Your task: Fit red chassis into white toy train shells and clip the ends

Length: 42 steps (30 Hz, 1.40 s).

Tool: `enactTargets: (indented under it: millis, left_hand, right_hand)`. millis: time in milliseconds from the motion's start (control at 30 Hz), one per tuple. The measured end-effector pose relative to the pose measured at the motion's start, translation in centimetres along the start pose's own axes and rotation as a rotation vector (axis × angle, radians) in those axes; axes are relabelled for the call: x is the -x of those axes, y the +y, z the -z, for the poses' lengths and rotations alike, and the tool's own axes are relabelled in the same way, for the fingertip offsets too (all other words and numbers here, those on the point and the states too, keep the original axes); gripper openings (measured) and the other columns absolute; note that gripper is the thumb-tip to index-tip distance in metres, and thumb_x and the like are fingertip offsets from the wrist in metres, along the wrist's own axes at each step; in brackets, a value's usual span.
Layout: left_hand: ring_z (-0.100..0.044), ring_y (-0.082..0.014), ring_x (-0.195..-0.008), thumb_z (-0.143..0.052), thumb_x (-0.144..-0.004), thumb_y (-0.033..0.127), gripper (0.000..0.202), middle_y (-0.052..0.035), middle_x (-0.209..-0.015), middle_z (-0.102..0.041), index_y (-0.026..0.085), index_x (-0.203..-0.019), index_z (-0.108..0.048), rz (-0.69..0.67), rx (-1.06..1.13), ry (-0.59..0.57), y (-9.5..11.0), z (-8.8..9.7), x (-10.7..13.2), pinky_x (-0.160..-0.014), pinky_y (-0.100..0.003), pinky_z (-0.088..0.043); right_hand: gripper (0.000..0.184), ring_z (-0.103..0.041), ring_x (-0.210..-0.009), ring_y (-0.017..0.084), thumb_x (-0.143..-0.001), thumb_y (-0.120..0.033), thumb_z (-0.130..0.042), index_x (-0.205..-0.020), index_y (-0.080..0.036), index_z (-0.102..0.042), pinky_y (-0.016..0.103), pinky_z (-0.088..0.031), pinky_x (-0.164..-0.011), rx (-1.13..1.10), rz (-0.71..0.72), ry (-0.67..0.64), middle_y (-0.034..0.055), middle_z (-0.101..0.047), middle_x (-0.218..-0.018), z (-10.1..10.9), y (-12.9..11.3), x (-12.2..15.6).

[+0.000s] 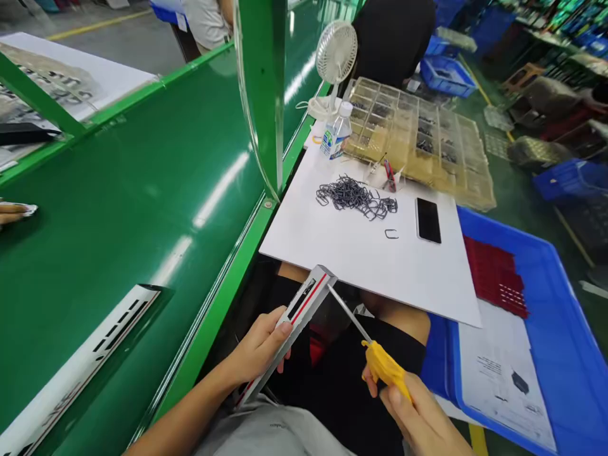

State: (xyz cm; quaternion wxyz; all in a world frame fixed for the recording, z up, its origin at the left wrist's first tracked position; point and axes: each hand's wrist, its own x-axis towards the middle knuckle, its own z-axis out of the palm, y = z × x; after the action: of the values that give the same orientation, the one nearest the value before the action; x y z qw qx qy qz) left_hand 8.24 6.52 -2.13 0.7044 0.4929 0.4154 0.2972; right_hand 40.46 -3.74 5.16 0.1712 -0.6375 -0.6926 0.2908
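Note:
My left hand [260, 347] is closed around a long silver panel with a red stripe and black slots [304, 304], held tilted over my lap. My right hand [418, 418] grips the yellow handle of a screwdriver [384, 366]; its thin shaft points up-left and its tip touches the panel's upper end. Just beyond, a white board [332, 247] carries a pile of dark wire clips [354, 195], one loose clip [391, 234] and a black phone [428, 219].
A green conveyor belt [142, 183] runs on the left with another silver panel [80, 367] lying on it and a green post [261, 82]. A compartment tray [418, 139], water bottle [336, 132], small fan [335, 60] and blue bin [546, 316] surround the board. Another person's fingers [12, 212] show far left.

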Motion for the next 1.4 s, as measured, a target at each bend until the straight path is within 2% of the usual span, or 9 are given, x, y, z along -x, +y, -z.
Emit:
enactTargets:
  millis: [167, 333, 467, 633, 833, 900, 1100, 1300, 1400]
  left_hand:
    - [-0.066, -0.0159, -0.044, -0.053, -0.103, 0.091, 0.069, 0.0006, -0.063, -0.067, 0.024, -0.09, -0.06, 0.002, -0.069, -0.003, 0.2, -0.2, 0.6, -0.039, -0.021, -0.042]
    - [-0.067, -0.0162, -0.045, -0.055, -0.102, 0.091, 0.069, 0.0013, -0.063, -0.067, 0.023, -0.095, -0.062, 0.022, -0.045, 0.038, 0.3, -0.4, 0.6, -0.039, -0.021, -0.045]
    - [-0.068, -0.0157, -0.044, -0.053, -0.103, 0.09, 0.07, 0.0011, -0.065, -0.069, 0.021, -0.099, -0.063, 0.049, -0.028, 0.042, 0.3, -0.6, 0.6, -0.039, -0.02, -0.045]
    - [-0.069, -0.015, -0.046, -0.053, -0.107, 0.085, 0.066, 0.0007, -0.066, -0.07, 0.02, -0.095, -0.061, 0.025, -0.059, -0.017, 0.5, -0.6, 0.8, -0.04, -0.018, -0.045]
    - [-0.069, -0.0154, -0.046, -0.053, -0.108, 0.084, 0.065, 0.001, -0.067, -0.07, 0.02, -0.098, -0.062, 0.03, -0.059, 0.048, 0.5, 0.1, 0.6, -0.04, -0.02, -0.047]
    - [-0.07, -0.0155, -0.046, -0.052, -0.109, 0.083, 0.065, 0.0009, -0.066, -0.07, 0.02, -0.097, -0.062, 0.026, -0.08, 0.054, 0.5, 0.3, 0.5, -0.04, -0.02, -0.046]
    - [-0.071, -0.0158, -0.046, -0.051, -0.111, 0.079, 0.061, 0.0011, -0.067, -0.07, 0.02, -0.097, -0.06, 0.044, -0.111, -0.024, 0.4, 0.0, 0.7, -0.039, -0.019, -0.044]
    - [-0.069, -0.0156, -0.045, -0.052, -0.109, 0.082, 0.063, 0.0016, -0.065, -0.069, 0.021, -0.094, -0.059, 0.053, -0.103, 0.009, 0.7, 0.1, 0.6, -0.04, -0.019, -0.044]
    - [-0.068, -0.0158, -0.044, -0.051, -0.108, 0.085, 0.066, 0.002, -0.063, -0.068, 0.021, -0.095, -0.059, 0.083, -0.104, 0.005, 0.7, 0.0, 0.5, -0.039, -0.02, -0.044]
  right_hand:
    - [0.053, -0.086, -0.106, 0.028, -0.113, -0.069, -0.052, -0.141, -0.031, -0.078, 0.036, -0.072, -0.091, -0.184, -0.15, -0.303, 0.0078, -0.087, -0.12, -0.7, -0.6, -0.1]
    - [0.039, -0.081, -0.094, 0.022, -0.113, -0.062, -0.058, -0.112, -0.029, -0.078, 0.027, -0.064, -0.081, -0.188, -0.087, -0.581, 0.0024, -0.084, -0.105, -2.6, -3.1, 1.2]
    - [0.044, -0.076, -0.09, 0.024, -0.112, -0.066, -0.056, -0.109, -0.026, -0.076, 0.03, -0.059, -0.08, -0.221, -0.143, -0.652, 0.0045, -0.081, -0.1, -3.0, -3.6, 1.3]
    - [0.058, -0.072, -0.123, 0.033, -0.114, -0.073, -0.042, -0.125, -0.026, -0.073, 0.041, -0.06, -0.101, -0.278, -0.321, -0.523, 0.0119, -0.078, -0.124, -0.7, -2.5, 0.1]
    - [0.051, -0.073, -0.104, 0.028, -0.111, -0.072, -0.051, -0.112, -0.025, -0.071, 0.038, -0.056, -0.09, -0.246, -0.262, -0.84, 0.0072, -0.078, -0.111, -2.0, -3.7, 0.4]
    - [0.051, -0.073, -0.103, 0.028, -0.112, -0.072, -0.051, -0.111, -0.025, -0.07, 0.037, -0.056, -0.089, -0.259, -0.267, -0.814, 0.0076, -0.078, -0.11, -2.2, -3.6, 0.4]
    - [0.056, -0.072, -0.119, 0.033, -0.115, -0.073, -0.039, -0.125, -0.026, -0.069, 0.045, -0.058, -0.101, -0.311, -0.34, -0.504, 0.0112, -0.076, -0.119, -0.4, -1.8, -0.2]
    - [0.043, -0.074, -0.1, 0.028, -0.11, -0.065, -0.057, -0.111, -0.025, -0.072, 0.037, -0.056, -0.088, -0.245, -0.261, -0.8, 0.0067, -0.079, -0.108, -1.8, -2.9, 0.9]
    - [0.048, -0.074, -0.109, 0.03, -0.114, -0.067, -0.049, -0.121, -0.026, -0.071, 0.04, -0.057, -0.093, -0.265, -0.304, -0.65, 0.0094, -0.079, -0.117, -1.5, -2.5, 0.9]
